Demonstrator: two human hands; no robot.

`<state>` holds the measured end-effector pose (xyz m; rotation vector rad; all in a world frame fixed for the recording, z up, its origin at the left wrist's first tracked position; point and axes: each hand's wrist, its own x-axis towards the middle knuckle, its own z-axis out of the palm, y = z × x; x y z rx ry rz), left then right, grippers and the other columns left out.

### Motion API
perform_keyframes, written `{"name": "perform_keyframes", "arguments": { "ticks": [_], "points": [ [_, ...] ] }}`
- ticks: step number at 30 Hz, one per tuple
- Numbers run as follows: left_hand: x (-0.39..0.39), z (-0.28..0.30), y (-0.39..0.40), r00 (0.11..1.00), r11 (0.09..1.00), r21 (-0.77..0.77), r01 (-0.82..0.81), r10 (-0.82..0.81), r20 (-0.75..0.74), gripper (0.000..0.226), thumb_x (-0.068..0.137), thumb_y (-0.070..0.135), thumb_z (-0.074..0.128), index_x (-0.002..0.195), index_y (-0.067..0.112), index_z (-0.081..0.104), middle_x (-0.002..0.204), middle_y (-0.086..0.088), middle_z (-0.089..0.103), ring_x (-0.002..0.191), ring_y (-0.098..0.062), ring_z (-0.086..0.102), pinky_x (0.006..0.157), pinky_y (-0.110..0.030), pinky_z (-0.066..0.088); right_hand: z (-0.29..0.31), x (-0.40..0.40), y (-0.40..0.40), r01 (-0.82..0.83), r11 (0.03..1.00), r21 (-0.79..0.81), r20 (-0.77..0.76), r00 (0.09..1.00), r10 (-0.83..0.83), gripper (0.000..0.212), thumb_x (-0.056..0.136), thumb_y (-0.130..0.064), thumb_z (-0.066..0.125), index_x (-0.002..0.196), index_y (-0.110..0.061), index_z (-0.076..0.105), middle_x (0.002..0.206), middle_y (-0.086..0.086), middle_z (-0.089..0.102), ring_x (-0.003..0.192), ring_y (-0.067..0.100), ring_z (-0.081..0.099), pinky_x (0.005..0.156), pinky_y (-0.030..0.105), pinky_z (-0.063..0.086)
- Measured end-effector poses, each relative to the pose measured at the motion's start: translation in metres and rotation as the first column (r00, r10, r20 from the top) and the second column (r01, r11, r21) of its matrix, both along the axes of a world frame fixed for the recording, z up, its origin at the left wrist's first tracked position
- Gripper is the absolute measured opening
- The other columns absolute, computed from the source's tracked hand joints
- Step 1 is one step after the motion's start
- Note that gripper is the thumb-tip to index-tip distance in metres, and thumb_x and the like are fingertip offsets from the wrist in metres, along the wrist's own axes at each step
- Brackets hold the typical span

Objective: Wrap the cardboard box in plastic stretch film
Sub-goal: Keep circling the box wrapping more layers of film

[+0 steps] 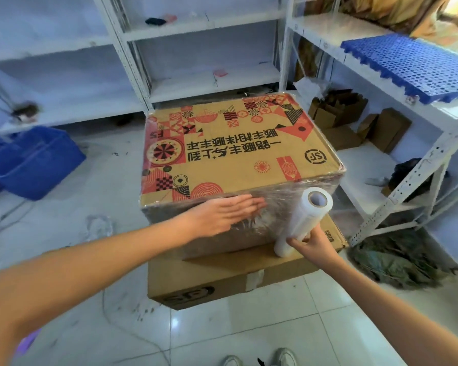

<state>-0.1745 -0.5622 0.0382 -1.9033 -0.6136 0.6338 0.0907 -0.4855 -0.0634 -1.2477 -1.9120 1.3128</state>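
- 2 big cardboard boxes: printed box (238, 151) stacked on plain box (230, 281)
- 1 roll of stretch film (302, 220)
- 2 hands: left hand (222, 215), right hand (312, 245)
- 2 blue bins (35, 167) on the floor, left side
- 1 blue plastic grid panel (407, 64) on right shelf
- several small brown cartons (354, 120) on lower right shelf, exact count unclear
- 2 shoes (259, 359) at bottom edge

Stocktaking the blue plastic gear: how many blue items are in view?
2 at least: a blue crate on the floor at left, possibly stacked with another, and a blue perforated pallet panel on the right shelf.
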Motion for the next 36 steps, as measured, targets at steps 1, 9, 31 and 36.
{"name": "perform_keyframes", "arguments": {
  "ticks": [1,9,31,36],
  "points": [
    [-0.004,0.005,-0.001,1.0,1.0,0.024,0.017,-0.017,0.0,0.052,0.095,0.014,0.019,0.146,0.01,0.013,0.155,0.003,0.007,0.143,-0.01,0.015,0.116,-0.024,0.013,0.0,0.0,0.001,-0.012,1.0,-0.002,0.008,1.0,0.012,0.07,0.078,-0.013,0.075,0.137,-0.017,0.037,0.127,-0.002,0.05,0.12,0.014,0.047,0.096,0.029,0.042],
    [-0.025,0.021,-0.015,0.99,0.998,0.044,-0.042,0.036,0.137,0.06,0.098,0.036,0.03,0.148,0.005,0.017,0.156,-0.01,0.009,0.144,-0.023,0.006,0.117,-0.038,0.009,0.001,-0.005,-0.005,-0.014,1.0,0.002,-0.022,1.0,0.014,0.062,0.078,-0.011,0.076,0.131,-0.014,0.045,0.12,0.0,0.056,0.111,0.012,0.052,0.089,0.025,0.042],
    [-0.014,0.003,0.005,0.999,0.994,0.099,-0.042,0.039,0.037,0.071,0.098,0.047,0.026,0.148,-0.001,0.01,0.156,-0.021,-0.004,0.143,-0.038,-0.006,0.115,-0.051,-0.009,0.001,0.01,0.008,0.071,0.997,0.002,-0.201,0.977,-0.069,0.081,0.058,-0.013,0.083,0.126,-0.011,0.04,0.108,0.008,0.055,0.102,0.015,0.057,0.075,0.024,0.052],
    [-0.013,0.002,0.006,0.998,0.993,0.106,-0.05,0.045,0.048,0.072,0.097,0.046,0.024,0.149,-0.001,0.008,0.157,-0.019,-0.002,0.144,-0.034,-0.001,0.116,-0.048,-0.004,-0.002,0.015,0.016,0.196,0.981,-0.005,-0.175,0.965,-0.194,0.09,0.056,-0.04,0.088,0.13,-0.019,0.041,0.112,-0.003,0.059,0.104,0.011,0.058,0.082,0.03,0.052]
  ]
}}
